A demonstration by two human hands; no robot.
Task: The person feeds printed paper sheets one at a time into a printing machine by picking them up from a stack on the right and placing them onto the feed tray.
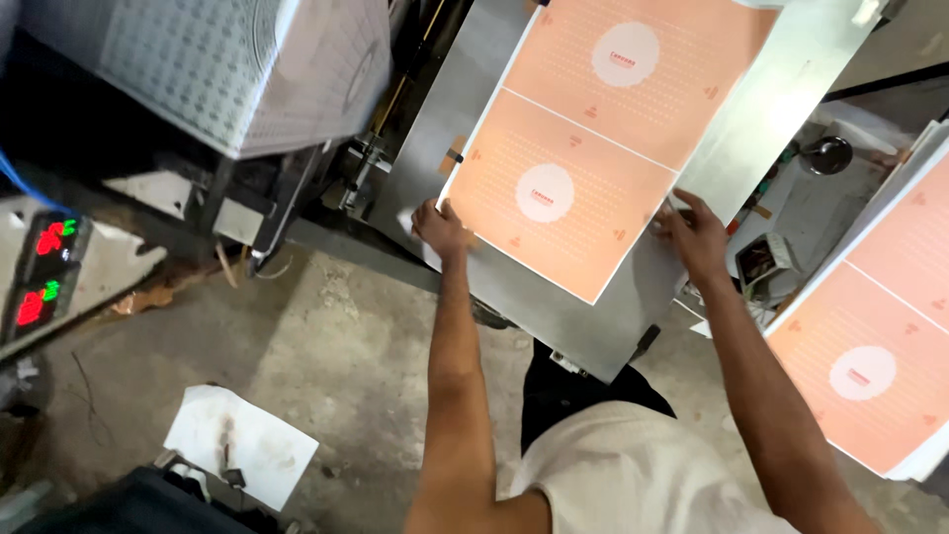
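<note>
Left hand: the left hand (438, 227) lies flat with its fingers pressed on the near left edge of the printed sheet (593, 138), gripping nothing that I can see.
Right hand: the right hand (692, 235) is spread on the sheet's near right corner, fingertips on the paper, fingers loosely apart.
Printed sheet: a peach-orange sheet with a white border and two white round marks lies between the two hands and stretches away from them, flat on the grey metal feed table (593, 316).
Stack: just right of the right hand's forearm sits a stack of matching sheets (880, 346).
Displays: well off to the left of the left hand glow red and green number displays (44, 272).
Floor: below the left forearm, a smudged white paper (242, 445) lies on the concrete floor (336, 346).
</note>
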